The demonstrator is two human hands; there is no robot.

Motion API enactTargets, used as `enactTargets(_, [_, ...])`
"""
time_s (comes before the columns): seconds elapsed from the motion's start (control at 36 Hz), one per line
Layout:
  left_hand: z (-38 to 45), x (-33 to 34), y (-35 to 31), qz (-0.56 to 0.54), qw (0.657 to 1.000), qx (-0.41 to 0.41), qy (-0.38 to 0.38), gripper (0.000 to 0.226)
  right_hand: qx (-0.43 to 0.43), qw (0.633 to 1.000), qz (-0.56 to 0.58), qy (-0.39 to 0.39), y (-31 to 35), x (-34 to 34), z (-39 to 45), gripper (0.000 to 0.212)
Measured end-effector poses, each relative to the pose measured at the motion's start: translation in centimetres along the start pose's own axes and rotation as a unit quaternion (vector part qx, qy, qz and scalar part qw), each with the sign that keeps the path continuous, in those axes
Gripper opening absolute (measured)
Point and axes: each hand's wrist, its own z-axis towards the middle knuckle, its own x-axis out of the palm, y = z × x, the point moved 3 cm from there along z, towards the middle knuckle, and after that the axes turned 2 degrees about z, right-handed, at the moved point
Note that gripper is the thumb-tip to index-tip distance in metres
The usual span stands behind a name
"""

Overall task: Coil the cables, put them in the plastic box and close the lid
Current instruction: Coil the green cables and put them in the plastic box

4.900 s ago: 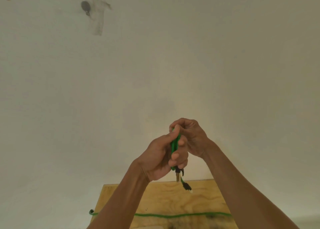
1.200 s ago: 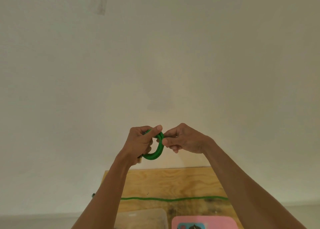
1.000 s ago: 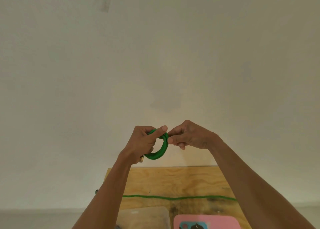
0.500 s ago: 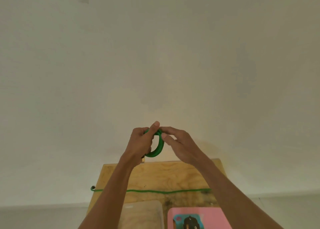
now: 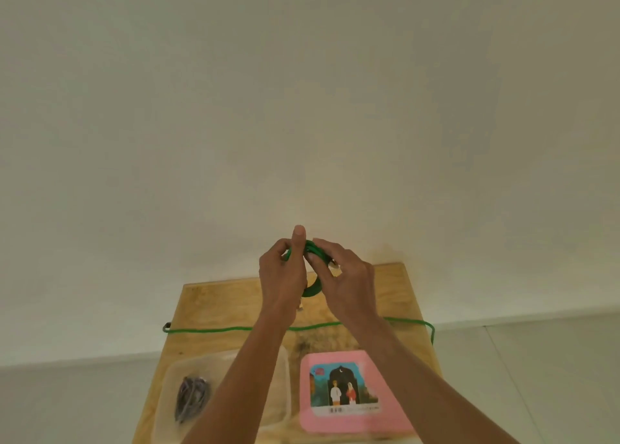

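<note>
Probably a plain room at home: a bare off-white wall (image 5: 302, 91), a small plywood table (image 5: 218, 306), pale floor (image 5: 536, 376).

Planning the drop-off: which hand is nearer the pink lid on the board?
Right. The right hand holds the green coil roughly above the pink lid, slightly farther back. The left hand grips the same coil further left, more over the clear box.

open plastic box (image 5: 167, 386) under left forearm, pink lid (image 5: 349, 390) beside, green cord (image 5: 214, 329) across table
</note>
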Motion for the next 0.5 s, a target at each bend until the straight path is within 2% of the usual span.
enactTargets(0.11, [-0.8, 0.7, 2.3, -0.002, 1.000, -0.018, -0.021, 0.063, 0.017, 1.000, 0.009, 0.010, -1.6, 0.0, -1.5, 0.028])
enactTargets(0.22, [-1.6, 0.1, 4.2, 0.018, 0.998, -0.051, -0.035, 0.061, 0.041, 0.998, 0.017, 0.041, -2.4, 1.0, -2.9, 0.028])
enactTargets(0.33, [-2.0, -2.3, 5.8, 0.033, 0.996, -0.066, -0.041, 0.065, 0.072, 0.993, 0.028, 0.088, -2.0, 2.9, -4.5, 0.029])
enactTargets(0.5, [-1.4, -7.8, 7.6, 0.040, 0.996, -0.077, -0.015, 0.057, 0.109, 0.986, 0.032, 0.122, -0.4, 6.7, -6.7, 0.029])
